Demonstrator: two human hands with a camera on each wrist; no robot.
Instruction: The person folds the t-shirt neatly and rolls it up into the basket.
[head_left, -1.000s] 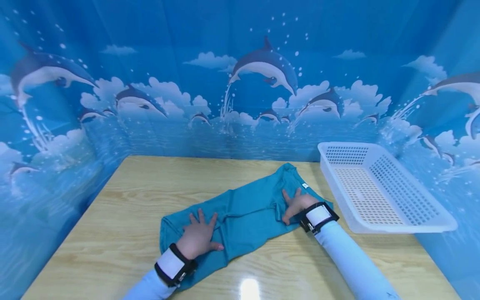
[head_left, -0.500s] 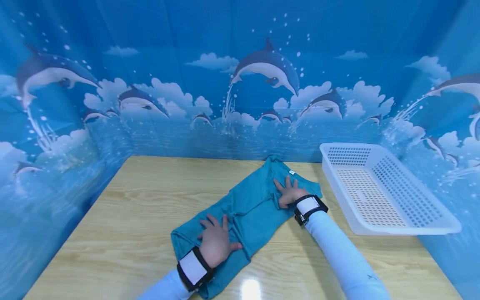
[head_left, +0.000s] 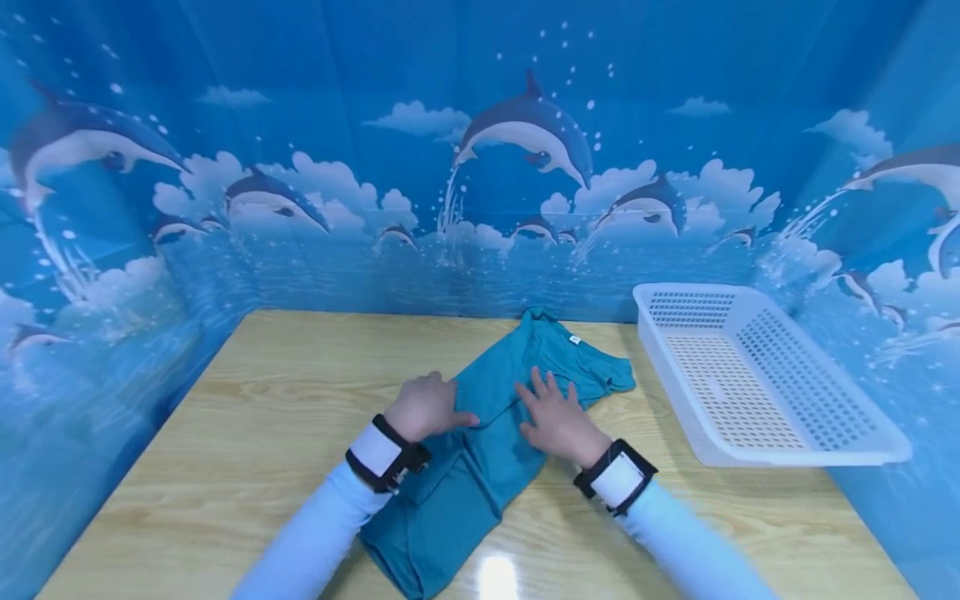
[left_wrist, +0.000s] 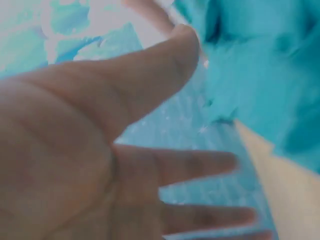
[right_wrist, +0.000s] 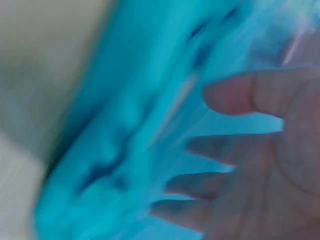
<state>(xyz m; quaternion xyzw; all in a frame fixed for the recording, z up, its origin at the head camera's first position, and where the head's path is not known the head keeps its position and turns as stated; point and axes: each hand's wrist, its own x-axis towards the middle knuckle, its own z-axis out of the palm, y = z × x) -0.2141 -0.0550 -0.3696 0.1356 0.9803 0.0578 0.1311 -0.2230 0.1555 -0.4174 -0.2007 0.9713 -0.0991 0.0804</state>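
Observation:
A teal garment [head_left: 457,517] with a small white label lies folded long and narrow on the wooden table, slanting from the near middle to the back edge. My left hand [head_left: 426,407] is at its left edge, about midway along, the thumb reaching over the cloth. In the left wrist view the fingers [left_wrist: 200,165] of that hand extend straight, with the teal cloth beyond them. Over the right side of the garment is my right hand [head_left: 561,421], fingers spread. The right wrist view shows those fingers [right_wrist: 200,185] apart from each other, beside a blurred, creased fold of cloth.
A white plastic basket [head_left: 817,457] with perforated walls stands at the table's right side. The wooden table [head_left: 300,358] ends at the back against a blue curtain [head_left: 337,275] printed with dolphins.
The garment has turned to a steeper slant, its far end shifting left. My left hand has moved up along it from the near end; the right hand has come left and nearer.

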